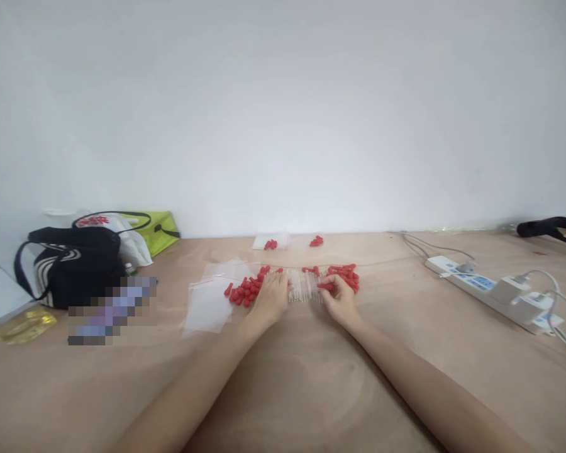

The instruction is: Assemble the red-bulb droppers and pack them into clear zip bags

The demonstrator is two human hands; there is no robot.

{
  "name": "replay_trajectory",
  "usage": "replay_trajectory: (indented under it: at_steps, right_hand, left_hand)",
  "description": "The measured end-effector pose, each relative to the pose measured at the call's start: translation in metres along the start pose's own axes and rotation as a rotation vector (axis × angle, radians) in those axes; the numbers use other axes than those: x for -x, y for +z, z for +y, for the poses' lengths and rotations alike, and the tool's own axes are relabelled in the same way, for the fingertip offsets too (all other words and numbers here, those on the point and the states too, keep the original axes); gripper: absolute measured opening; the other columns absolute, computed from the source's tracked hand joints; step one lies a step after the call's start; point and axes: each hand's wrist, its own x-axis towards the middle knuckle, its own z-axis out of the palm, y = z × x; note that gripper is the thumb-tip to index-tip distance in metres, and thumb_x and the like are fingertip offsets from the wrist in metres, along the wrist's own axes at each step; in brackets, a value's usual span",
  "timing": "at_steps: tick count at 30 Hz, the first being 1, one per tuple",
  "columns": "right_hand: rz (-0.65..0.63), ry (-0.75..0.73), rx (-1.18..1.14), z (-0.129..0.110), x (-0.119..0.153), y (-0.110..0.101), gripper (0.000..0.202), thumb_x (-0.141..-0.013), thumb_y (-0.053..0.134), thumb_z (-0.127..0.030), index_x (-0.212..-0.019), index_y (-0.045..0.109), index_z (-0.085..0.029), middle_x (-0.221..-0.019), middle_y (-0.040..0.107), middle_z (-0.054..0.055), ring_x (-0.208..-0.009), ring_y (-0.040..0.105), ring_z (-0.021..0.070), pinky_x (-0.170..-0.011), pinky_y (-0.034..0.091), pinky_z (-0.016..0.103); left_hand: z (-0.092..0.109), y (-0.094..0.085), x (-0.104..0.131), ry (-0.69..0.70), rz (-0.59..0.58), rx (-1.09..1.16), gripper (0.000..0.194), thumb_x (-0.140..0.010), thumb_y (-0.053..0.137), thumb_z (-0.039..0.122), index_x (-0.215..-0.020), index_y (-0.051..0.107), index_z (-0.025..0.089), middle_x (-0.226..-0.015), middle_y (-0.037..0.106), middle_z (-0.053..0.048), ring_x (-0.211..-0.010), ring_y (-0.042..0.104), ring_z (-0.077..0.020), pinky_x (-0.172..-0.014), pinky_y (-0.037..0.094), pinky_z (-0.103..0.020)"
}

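Flanking clear tubes [304, 287], red bulbs [245, 293] are edged by plastic bags [208, 307]; one bulb's clamped by the right hand [341, 303], the left hand [273, 297]'s grip can't be told.

Whether the left hand [274, 297] grips anything is hidden from view.

Plain white wall [283, 113] behind, light-brown wooden tabletop [302, 402] below it, soft diffuse light, wall's corners dimmer.

The tabletop [283, 390] is smooth, dull wood. The red pieces [248, 291] look like smooth plastic, the thin sticks [303, 286] like clear plastic. The flat bags [208, 308] look like see-through plastic. The black bag [87, 261] looks like cloth.
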Motion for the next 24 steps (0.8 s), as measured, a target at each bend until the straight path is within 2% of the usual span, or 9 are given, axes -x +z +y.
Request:
replay_trajectory:
  at_steps: [1, 3, 6, 9, 14, 19, 24]
  right_hand:
    - [-0.003, 0.015, -0.029, 0.002, 0.001, 0.001, 0.009, -0.07, 0.051, -0.024, -0.075, 0.048, -0.018, -0.07, 0.055, 0.002, -0.062, 0.052, 0.0131, -0.058, 0.044, 0.026]
    - [-0.039, 0.024, -0.071, 0.002, 0.002, 0.004, 0.01, -0.07, 0.053, -0.026, -0.074, 0.049, -0.018, -0.068, 0.054, 0.002, -0.062, 0.053, 0.0134, -0.058, 0.045, 0.027]
    - [-0.095, -0.052, -0.062, -0.002, 0.005, 0.008, 0.02, -0.072, 0.054, -0.027, -0.09, 0.054, -0.017, -0.083, 0.055, 0.006, -0.077, 0.055, 0.0162, -0.068, 0.047, 0.03]
    - [-0.141, -0.19, 0.059, -0.01, 0.007, 0.009, 0.02, -0.075, 0.052, -0.027, -0.092, 0.06, -0.019, -0.094, 0.052, 0.008, -0.09, 0.052, 0.0181, -0.079, 0.043, 0.034]
    - [-0.222, -0.273, 0.235, -0.017, 0.01, 0.007, 0.016, -0.078, 0.05, -0.024, -0.084, 0.065, -0.023, -0.077, 0.058, 0.005, -0.076, 0.052, 0.0182, -0.072, 0.042, 0.035]
    - [-0.343, -0.255, 0.128, -0.021, 0.01, 0.007, 0.02, -0.08, 0.046, -0.023, -0.089, 0.064, -0.023, -0.078, 0.061, 0.004, -0.072, 0.055, 0.015, -0.067, 0.044, 0.029]
    - [-0.373, -0.242, 0.112, -0.02, 0.01, 0.007, 0.017, -0.079, 0.048, -0.026, -0.086, 0.062, -0.021, -0.077, 0.059, 0.004, -0.071, 0.055, 0.0143, -0.066, 0.045, 0.028]
  left_hand:
    - [-0.005, 0.002, 0.008, 0.107, 0.033, 0.053, 0.016, -0.084, 0.037, 0.018, -0.084, 0.053, 0.015, -0.083, 0.058, -0.006, -0.082, 0.051, -0.0181, -0.078, 0.038, -0.029]
    - [-0.016, 0.007, 0.022, 0.237, 0.086, 0.153, 0.018, -0.085, 0.036, 0.018, -0.085, 0.053, 0.015, -0.08, 0.059, -0.006, -0.076, 0.053, -0.0172, -0.074, 0.04, -0.029]
    - [-0.027, 0.016, 0.033, 0.317, 0.162, 0.234, 0.02, -0.086, 0.037, 0.018, -0.096, 0.053, 0.018, -0.088, 0.06, -0.005, -0.082, 0.053, -0.0172, -0.075, 0.041, -0.029]
    - [-0.03, 0.02, 0.034, 0.327, 0.176, 0.264, 0.021, -0.085, 0.039, 0.017, -0.097, 0.056, 0.02, -0.09, 0.06, -0.004, -0.083, 0.053, -0.0161, -0.076, 0.04, -0.029]
    - [-0.03, 0.02, 0.03, 0.271, 0.16, 0.281, 0.022, -0.086, 0.039, 0.017, -0.093, 0.059, 0.02, -0.086, 0.06, -0.004, -0.081, 0.053, -0.0155, -0.075, 0.038, -0.029]
    - [-0.029, 0.019, 0.031, 0.262, 0.142, 0.284, 0.023, -0.086, 0.039, 0.017, -0.095, 0.06, 0.021, -0.086, 0.061, -0.004, -0.081, 0.053, -0.0154, -0.075, 0.036, -0.03]
    - [-0.032, 0.021, 0.03, 0.262, 0.132, 0.302, 0.027, -0.085, 0.038, 0.014, -0.098, 0.06, 0.023, -0.089, 0.063, -0.004, -0.081, 0.054, -0.0149, -0.077, 0.036, -0.031]
